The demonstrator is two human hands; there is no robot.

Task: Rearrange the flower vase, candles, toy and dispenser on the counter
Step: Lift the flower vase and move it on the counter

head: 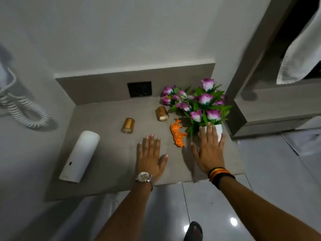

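A white vase point(219, 129) of purple-and-white flowers point(203, 100) stands at the counter's right side. My right hand point(209, 150) is spread flat over the vase's front, fingers apart. An orange toy animal point(177, 133) lies just left of the vase. Two gold candles are on the counter: one point(162, 113) near the flowers, one point(128, 125) further left. A white dispenser point(80, 156) lies on its side at the left. My left hand point(151, 158), with a watch, rests flat and open on the grey counter point(107, 164).
A dark wall socket point(139, 89) sits in the backsplash behind the candles. A coiled white cord point(22, 110) hangs on the left wall. A towel point(300, 56) hangs at the upper right. The counter's front edge drops to a tiled floor point(208, 206).
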